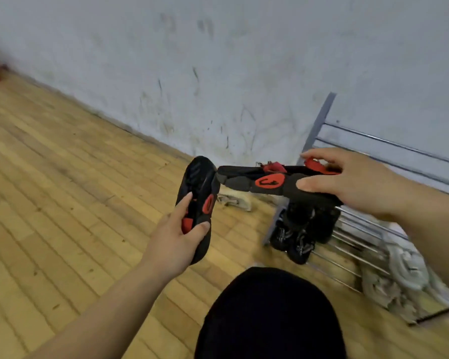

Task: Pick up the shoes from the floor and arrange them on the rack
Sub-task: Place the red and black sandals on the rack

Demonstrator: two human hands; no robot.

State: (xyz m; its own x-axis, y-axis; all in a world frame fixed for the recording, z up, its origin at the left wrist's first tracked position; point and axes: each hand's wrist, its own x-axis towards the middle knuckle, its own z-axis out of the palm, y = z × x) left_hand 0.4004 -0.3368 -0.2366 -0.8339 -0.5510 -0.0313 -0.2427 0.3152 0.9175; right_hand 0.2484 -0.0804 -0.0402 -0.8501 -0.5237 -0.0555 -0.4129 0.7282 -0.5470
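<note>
- Head view, nearest first: left hand [176,237] is clamped on the heel end of the left-held shoe [197,182], thumb across the sole.
- That shoe is off the floor [62,203], sole facing the camera. Its long axis runs away from the body, toe at the far end.
- Right hand [347,180] is clamped on the heel end of the right-held shoe [249,181], thumb under and fingers over the top.
- This one's long axis runs crosswise, toe pointing left and meeting the other shoe's toe at roughly a right angle. Can't tell if they touch.
- Rack [399,146] sits right of and beyond both shoes, below the right hand, so the right hand is nearer.
- Dark shoes [296,242] already sit at the rack's left end, with pale shoes [399,268] further right.
- My read: both held shoes need swinging right and turning sole-down, toes to the wall [218,60].
</note>
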